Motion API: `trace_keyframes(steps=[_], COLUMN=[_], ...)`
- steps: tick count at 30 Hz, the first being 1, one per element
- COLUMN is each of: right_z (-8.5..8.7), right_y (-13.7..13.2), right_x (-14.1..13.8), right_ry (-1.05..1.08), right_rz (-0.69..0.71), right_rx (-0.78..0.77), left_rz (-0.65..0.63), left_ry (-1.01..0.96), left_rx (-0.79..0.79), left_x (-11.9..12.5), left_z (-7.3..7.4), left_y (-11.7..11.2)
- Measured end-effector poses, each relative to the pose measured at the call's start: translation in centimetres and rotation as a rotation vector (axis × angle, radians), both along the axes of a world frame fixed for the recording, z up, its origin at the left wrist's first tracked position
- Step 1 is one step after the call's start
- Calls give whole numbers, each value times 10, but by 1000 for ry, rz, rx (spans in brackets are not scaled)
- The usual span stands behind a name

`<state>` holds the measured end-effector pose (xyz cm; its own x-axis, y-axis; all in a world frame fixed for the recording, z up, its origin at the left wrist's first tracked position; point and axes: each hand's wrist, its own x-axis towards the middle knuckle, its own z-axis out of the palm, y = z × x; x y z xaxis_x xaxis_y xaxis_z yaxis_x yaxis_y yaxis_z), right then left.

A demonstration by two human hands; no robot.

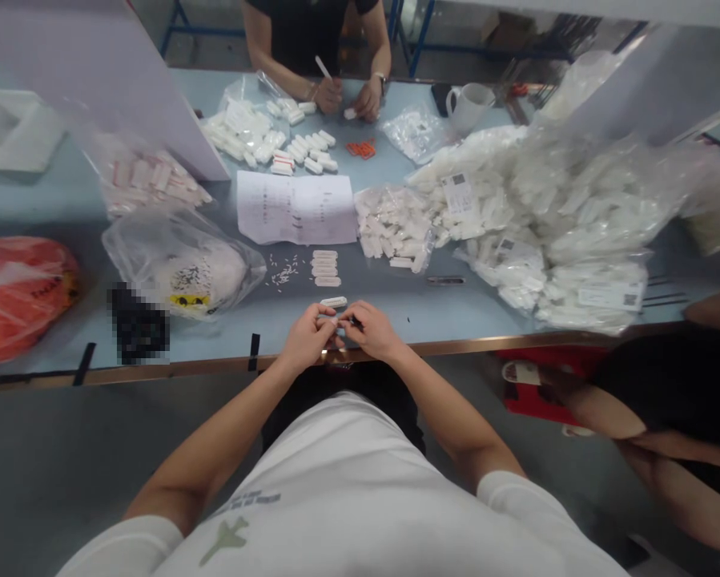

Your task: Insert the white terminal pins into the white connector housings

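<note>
My left hand (308,332) and my right hand (372,328) meet at the table's front edge, fingertips pinched close together. Between them shows a bit of something small and pale, mostly covered by the fingers. A dark spot by my right fingertips is too small to name. Just beyond my fingers lies a single white plastic casing (334,302), long with rounded ends. Farther back, several similar casings (325,264) lie in a column. Left of these, tiny white slivers (283,271) are scattered on the blue-grey tabletop (389,308).
Bags of white parts (485,192) crowd the right side. A clear bag (185,264) and an orange bag (20,296) lie left. Behind the casings are a printed sheet (296,208) and a slim metal tool (445,280). Opposite, a co-worker's hands (347,98) handle parts; another person sits right.
</note>
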<state>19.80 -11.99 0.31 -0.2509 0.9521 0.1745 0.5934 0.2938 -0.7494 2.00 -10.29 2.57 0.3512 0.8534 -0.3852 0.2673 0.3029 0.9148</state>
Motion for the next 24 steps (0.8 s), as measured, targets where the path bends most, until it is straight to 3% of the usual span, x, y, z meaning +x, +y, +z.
trace_keyframes(steps=[4, 9, 13, 24], right_z=[-2, -7, -14, -26], right_y=[3, 14, 22, 22], right_x=[-1, 8, 12, 11], right_ry=[-8, -81, -165, -297], right_rz=[-23, -84, -58, -18], right_rx=[14, 86, 162, 286], left_rz=[-26, 38, -29, -91], left_ry=[107, 349, 464, 552], left_rx=[106, 417, 602, 802], left_x=[-3, -8, -6, -9], left_z=[-4, -16, -25, -38], left_y=[2, 17, 24, 23])
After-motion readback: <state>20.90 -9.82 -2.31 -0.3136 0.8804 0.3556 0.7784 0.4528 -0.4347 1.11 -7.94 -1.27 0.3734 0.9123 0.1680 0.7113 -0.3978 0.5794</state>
